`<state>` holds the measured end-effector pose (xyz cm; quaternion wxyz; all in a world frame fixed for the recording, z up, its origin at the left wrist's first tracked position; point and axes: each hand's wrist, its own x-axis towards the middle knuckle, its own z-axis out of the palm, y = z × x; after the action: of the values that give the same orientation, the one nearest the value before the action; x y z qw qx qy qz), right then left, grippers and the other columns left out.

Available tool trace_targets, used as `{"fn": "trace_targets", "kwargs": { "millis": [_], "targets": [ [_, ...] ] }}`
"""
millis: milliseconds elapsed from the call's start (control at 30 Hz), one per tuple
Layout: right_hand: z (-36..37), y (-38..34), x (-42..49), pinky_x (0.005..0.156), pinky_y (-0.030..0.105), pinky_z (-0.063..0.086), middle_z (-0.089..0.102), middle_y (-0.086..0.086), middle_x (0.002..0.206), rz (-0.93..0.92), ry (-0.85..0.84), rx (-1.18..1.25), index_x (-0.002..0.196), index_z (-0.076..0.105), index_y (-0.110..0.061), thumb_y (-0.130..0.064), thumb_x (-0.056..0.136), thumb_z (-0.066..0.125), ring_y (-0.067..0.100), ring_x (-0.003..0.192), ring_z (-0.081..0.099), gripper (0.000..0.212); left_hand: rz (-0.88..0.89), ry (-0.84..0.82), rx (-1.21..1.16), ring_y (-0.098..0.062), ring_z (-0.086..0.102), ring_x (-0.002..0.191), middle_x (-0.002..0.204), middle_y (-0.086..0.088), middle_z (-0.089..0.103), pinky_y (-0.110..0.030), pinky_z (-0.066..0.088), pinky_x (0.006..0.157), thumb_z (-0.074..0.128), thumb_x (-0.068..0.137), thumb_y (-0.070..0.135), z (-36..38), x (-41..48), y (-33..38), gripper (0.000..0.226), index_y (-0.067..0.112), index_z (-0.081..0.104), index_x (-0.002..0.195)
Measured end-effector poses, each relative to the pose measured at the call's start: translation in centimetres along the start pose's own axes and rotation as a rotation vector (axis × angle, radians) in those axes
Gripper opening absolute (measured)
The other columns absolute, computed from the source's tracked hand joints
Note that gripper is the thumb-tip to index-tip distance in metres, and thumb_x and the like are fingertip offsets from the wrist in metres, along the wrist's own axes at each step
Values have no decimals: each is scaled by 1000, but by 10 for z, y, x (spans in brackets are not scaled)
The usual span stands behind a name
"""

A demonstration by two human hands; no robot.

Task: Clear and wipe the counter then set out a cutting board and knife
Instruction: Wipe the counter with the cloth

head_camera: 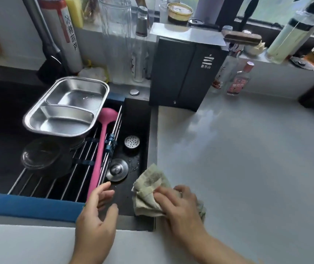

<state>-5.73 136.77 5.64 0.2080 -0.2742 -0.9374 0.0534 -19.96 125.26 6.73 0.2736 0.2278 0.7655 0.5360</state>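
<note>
Two hands work at lower centre: right hand (pixel 181 204) grips the cloth (pixel 148 189) at the counter (pixel 247 159) edge, left hand (pixel 97 208) hovers loose; firm overlapping strokes toward the sink (pixel 133 119) would likely serve best.

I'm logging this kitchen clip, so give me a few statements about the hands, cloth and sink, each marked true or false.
1. The right hand presses a crumpled beige cloth at the sink's edge. True.
2. The left hand grips the long pink silicone ladle. False: it hovers open near the handle's end.
3. The two-compartment steel tray holds food. False: both compartments look empty.
4. The ladle lies on the roll-up wire rack over the black sink. True.
</note>
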Motion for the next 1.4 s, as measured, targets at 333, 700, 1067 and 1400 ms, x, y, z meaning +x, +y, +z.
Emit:
{"fn": "trace_targets", "kwargs": {
  "millis": [333, 700, 1067, 1400],
  "targets": [
    [-10, 1, -44, 66, 24, 48, 70, -16, 108, 198, -18, -65, 103, 70, -34, -24, 67, 56, 21, 85, 42, 40, 75, -91, 46, -10, 56, 99, 101, 15, 60, -33, 39, 88, 57, 79, 23, 18, 1, 6, 33, 40, 50, 107],
    [-47, 132, -54, 95, 40, 30, 36, 7, 142, 1107, -55, -201, 131, 40, -21, -19, 91, 39, 34, 114, 35, 40, 99, -101, 275, -22, 46, 116, 128, -8, 52, -43, 38, 98, 54, 86, 17, 58, -38, 15, 45, 20, 45, 129],
    [-69, 28, -119, 110, 51, 6, 9, 8, 151, 362, -493, 216, 145, 7, -27, -64, 81, 25, 30, 138, 0, 76, 146, 169, 346, -36, 37, 127, 136, -17, 46, -56, 31, 101, 32, 78, 38, 99, -90, 30, 57, 17, 44, 130],
    [-50, 39, -123, 103, 52, 42, 48, 11, 143, 124, -381, -28, 128, 53, -24, -66, 65, 52, 46, 132, 36, 76, 80, 265, 403, -38, 39, 124, 130, -21, 51, -58, 32, 101, 28, 81, 40, 96, -124, 4, 54, 15, 50, 124]
  ]
}}
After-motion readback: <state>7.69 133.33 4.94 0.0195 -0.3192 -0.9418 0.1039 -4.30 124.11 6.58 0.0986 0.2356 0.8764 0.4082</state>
